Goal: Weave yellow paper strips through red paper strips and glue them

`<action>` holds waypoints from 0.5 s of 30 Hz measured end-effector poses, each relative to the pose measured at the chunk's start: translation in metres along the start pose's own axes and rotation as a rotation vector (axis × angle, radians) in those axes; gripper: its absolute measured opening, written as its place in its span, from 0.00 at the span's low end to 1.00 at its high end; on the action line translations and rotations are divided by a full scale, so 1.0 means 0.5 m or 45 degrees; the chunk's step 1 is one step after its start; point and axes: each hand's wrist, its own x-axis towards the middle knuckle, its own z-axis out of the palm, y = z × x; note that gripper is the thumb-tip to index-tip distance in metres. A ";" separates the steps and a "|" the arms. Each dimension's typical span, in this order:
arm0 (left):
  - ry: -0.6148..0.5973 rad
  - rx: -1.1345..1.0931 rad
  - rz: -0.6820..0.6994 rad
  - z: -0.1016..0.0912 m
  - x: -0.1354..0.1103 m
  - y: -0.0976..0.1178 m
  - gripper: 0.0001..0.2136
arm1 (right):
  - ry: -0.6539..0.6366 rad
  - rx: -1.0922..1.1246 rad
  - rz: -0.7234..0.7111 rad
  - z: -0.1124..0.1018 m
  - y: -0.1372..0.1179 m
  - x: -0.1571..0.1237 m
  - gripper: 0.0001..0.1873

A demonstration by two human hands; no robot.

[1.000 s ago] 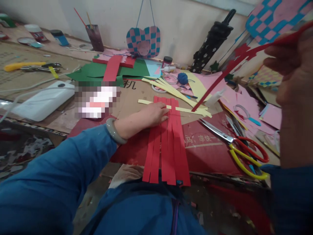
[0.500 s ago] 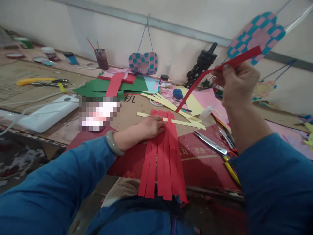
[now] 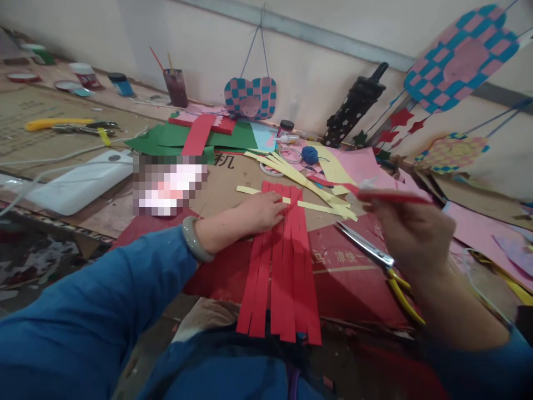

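A row of red paper strips (image 3: 287,266) lies side by side, their near ends hanging past the table edge. One pale yellow strip (image 3: 318,208) runs crosswise through them near their far ends. My left hand (image 3: 262,214) rests on the red strips beside this crossing, fingers laid flat and slightly apart. At the right, my right hand (image 3: 416,236), a little blurred, is raised and closed on a red paper strip (image 3: 395,196). A red length reaching left over the yellow strips seems to be part of it. Scissors (image 3: 366,244) with yellow handles lie between my right hand and the row.
Loose yellow strips (image 3: 291,172) and blue yarn (image 3: 309,155) lie behind the row. A white power bank-like object (image 3: 83,183) and a pixelated patch are at left. Green paper (image 3: 158,139), cutting pliers (image 3: 79,126), paint jars (image 3: 120,84) and a black umbrella (image 3: 353,105) stand or lie farther back.
My right hand has come down and slightly right with the red strip, from high up to near table height. The left hand stays on the strips. The view has shifted a little.
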 end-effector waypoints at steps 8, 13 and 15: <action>-0.027 0.014 0.006 0.002 0.001 -0.006 0.18 | -0.347 -0.070 -0.471 -0.023 -0.005 -0.129 0.13; -0.015 0.057 -0.002 0.003 0.002 -0.006 0.17 | -0.482 0.017 -0.593 -0.021 -0.010 -0.159 0.20; -0.027 0.057 -0.019 0.002 0.001 -0.004 0.18 | -0.525 0.024 -0.636 -0.020 -0.009 -0.173 0.21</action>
